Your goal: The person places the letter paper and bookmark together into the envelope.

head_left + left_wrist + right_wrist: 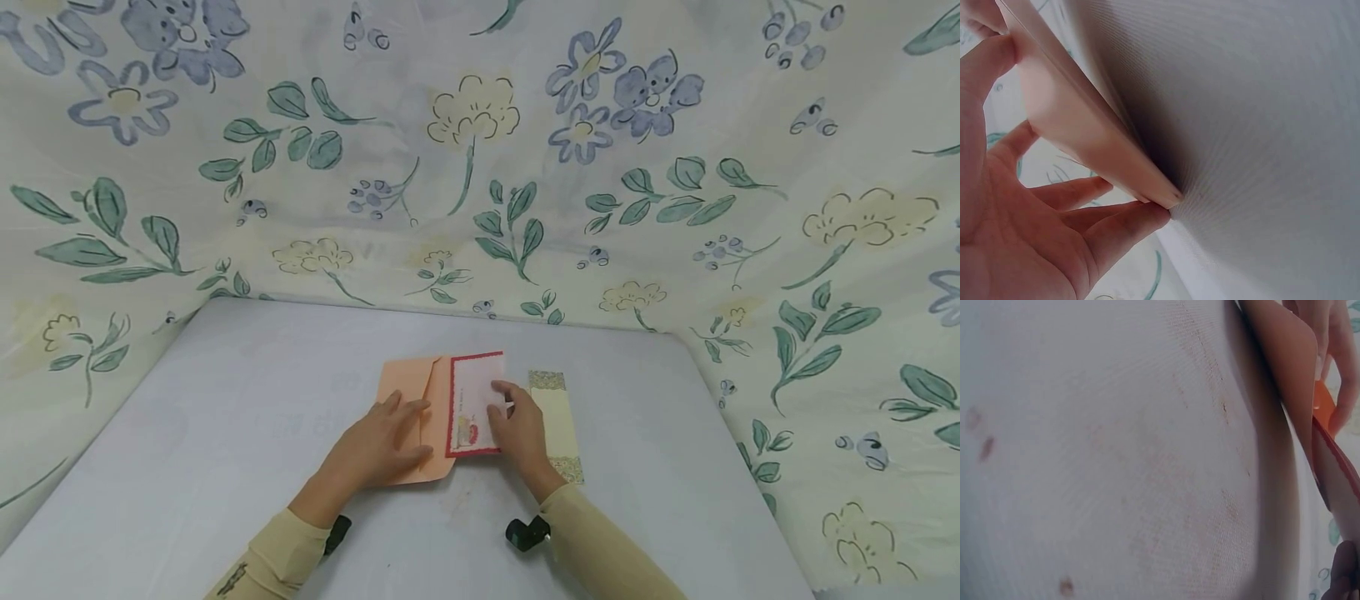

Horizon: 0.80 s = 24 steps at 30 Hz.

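Observation:
A peach-orange envelope [405, 379] lies on the table, its fold line visible near the middle. My left hand [381, 442] rests on it with fingers spread; in the left wrist view, the fingertips [1157, 215] touch the paper. A white card [476, 387] with a red scalloped border and a small red print near its lower end overlaps the envelope's right part. My right hand [520, 429] holds this card at its right edge between thumb and forefinger. In the right wrist view, the card [1340, 481] shows beside the envelope [1288, 350], and my right hand is mostly cut off.
To the right, partly behind my right hand, lies a cream strip of paper [557, 417] with glittery gold ends. Underneath everything is a white-covered table [262, 400]. A flower-patterned cloth [480, 167] hangs around its back and sides. Black wrist devices [527, 533] sit at both sleeves.

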Each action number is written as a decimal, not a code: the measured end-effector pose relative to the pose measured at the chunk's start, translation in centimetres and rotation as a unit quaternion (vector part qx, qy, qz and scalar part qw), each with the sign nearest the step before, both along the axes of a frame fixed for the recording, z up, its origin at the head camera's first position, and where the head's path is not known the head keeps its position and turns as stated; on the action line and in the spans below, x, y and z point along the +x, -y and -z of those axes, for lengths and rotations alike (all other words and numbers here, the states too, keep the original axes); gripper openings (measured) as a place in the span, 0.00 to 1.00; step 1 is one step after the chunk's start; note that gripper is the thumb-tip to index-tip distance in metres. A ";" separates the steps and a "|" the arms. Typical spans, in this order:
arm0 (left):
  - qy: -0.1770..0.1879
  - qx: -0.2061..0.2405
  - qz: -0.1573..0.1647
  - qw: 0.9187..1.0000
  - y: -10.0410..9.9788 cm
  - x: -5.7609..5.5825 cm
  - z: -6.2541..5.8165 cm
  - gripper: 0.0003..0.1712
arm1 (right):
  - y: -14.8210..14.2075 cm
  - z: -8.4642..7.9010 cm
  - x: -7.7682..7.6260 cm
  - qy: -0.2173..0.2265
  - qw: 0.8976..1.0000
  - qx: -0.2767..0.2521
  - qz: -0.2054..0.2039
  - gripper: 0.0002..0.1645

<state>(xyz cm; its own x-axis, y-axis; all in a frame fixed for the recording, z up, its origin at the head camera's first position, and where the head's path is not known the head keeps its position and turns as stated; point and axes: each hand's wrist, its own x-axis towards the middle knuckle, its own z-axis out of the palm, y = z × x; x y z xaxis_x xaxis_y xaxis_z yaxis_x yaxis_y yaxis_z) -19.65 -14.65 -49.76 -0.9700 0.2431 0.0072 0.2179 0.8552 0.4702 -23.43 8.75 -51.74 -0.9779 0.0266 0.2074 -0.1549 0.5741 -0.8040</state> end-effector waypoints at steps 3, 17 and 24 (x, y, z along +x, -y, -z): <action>-0.002 -0.002 0.000 1.000 0.0 0.0 0.0 0.39 | 0.1 0.1 0.0 0.006 1.000 0.006 -0.001 0.21; -0.012 0.000 0.005 1.000 0.2 0.1 0.3 0.38 | 0.9 0.4 0.3 0.033 0.999 0.008 -0.018 0.21; -0.004 -0.003 0.001 1.000 0.1 0.1 0.0 0.38 | 1.2 0.5 0.3 0.039 0.999 0.011 -0.032 0.21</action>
